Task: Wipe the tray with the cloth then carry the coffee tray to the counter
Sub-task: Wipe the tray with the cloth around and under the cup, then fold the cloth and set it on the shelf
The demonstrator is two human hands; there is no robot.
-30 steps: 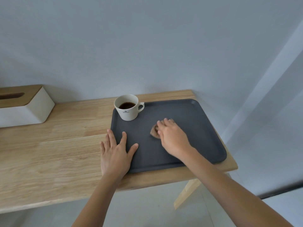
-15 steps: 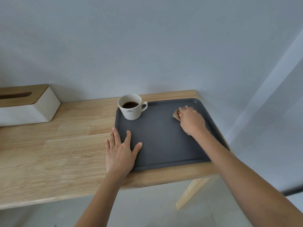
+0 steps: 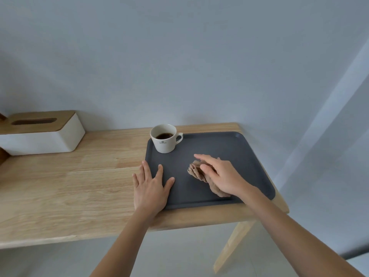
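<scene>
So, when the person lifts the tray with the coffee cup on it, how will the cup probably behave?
The cup stands in the far left corner of the tray, so the load is probably uneven and may tilt that way. The tray looks smooth, so the cup might slide. It holds coffee low in the cup, so a spill seems less likely.

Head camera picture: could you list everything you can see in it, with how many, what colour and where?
tray: one, dark grey, on the right end of the table
cup: one, white, holding dark coffee, in the tray's far left corner
cloth: one, beige, crumpled on the tray under the right hand
tissue box: one, white with a wooden lid, far left of the table
table: one, light wood, against the wall
wall: pale grey, behind the table
left hand: flat, across the tray's left edge
right hand: on the cloth, fingers spread
</scene>
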